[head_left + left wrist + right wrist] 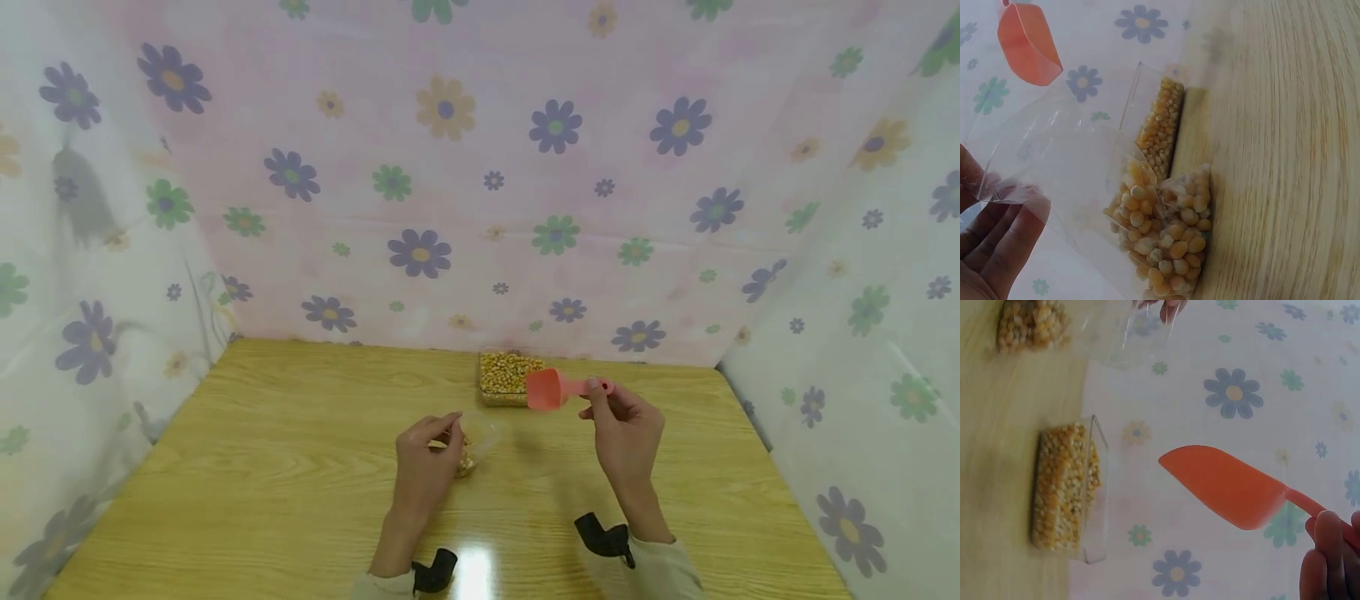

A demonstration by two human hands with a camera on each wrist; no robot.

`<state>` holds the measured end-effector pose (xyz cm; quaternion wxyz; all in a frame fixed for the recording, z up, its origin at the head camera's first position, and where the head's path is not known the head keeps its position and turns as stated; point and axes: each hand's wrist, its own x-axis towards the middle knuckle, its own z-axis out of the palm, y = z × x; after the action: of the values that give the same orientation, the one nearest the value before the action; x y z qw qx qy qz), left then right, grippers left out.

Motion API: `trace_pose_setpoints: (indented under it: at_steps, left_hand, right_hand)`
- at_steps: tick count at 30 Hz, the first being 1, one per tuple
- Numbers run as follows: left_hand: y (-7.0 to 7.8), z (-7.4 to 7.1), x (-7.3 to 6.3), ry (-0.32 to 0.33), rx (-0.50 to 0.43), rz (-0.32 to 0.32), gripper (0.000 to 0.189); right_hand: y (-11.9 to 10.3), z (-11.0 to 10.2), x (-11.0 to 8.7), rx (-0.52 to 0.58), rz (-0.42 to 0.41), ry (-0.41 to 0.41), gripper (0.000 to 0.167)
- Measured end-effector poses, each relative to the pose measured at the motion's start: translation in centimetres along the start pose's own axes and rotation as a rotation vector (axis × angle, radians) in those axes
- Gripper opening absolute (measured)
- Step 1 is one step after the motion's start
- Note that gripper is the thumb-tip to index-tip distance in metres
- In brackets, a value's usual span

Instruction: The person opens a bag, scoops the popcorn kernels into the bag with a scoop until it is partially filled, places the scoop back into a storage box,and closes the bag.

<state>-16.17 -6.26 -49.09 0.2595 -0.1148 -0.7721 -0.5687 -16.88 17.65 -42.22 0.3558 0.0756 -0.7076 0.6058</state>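
My left hand (427,458) pinches the upper edge of a clear plastic bag (1054,144). Corn kernels (1172,250) fill the bag's lower part, which rests on the table. In the head view the hand hides part of the bag. Held by its handle in my right hand (628,429) is a red-orange scoop (545,390), raised above the table. No kernels show in the scoop. Behind it stands a clear rectangular container (1100,487) holding many yellow corn kernels (504,372); the scoop's edge overlaps its right side in the head view.
The wood-grain table (300,433) reaches back to a flower-patterned cloth (480,192), which also hangs along both sides. Black bent pieces (602,536) sit at both wrists beside the light sleeves (663,571).
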Motion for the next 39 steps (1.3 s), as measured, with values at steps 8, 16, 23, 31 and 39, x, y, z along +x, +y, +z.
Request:
trace_pose_setpoints:
  at_steps: [8, 16, 23, 31, 39]
  left_hand:
    - [-0.4, 0.3, -0.2, -0.004, -0.003, 0.018, 0.016]
    - [-0.6, 0.6, -0.2, 0.011, -0.017, 0.026, 0.016]
    - [-0.7, 0.5, -0.3, 0.023, -0.010, 0.015, 0.016]
    - [-0.6, 0.0, -0.3, 0.017, 0.012, 0.003, 0.016]
    - [-0.6, 0.0, -0.4, -0.002, 0.006, 0.022, 0.016]
  right_hand:
    - [-1.2, 1.0, 2.5, -0.122, -0.129, -0.050, 0.010]
    - [4.3, 2.1, 4.4, -0.081, -0.095, -0.060, 0.014]
    - [11.1, 2.2, 4.6, -0.113, 0.041, -0.060, 0.021]
    - [12.4, 3.0, 4.1, 0.022, 0.450, -0.024, 0.031]
    - [12.7, 4.1, 3.4, 0.103, 0.681, 0.015, 0.040]
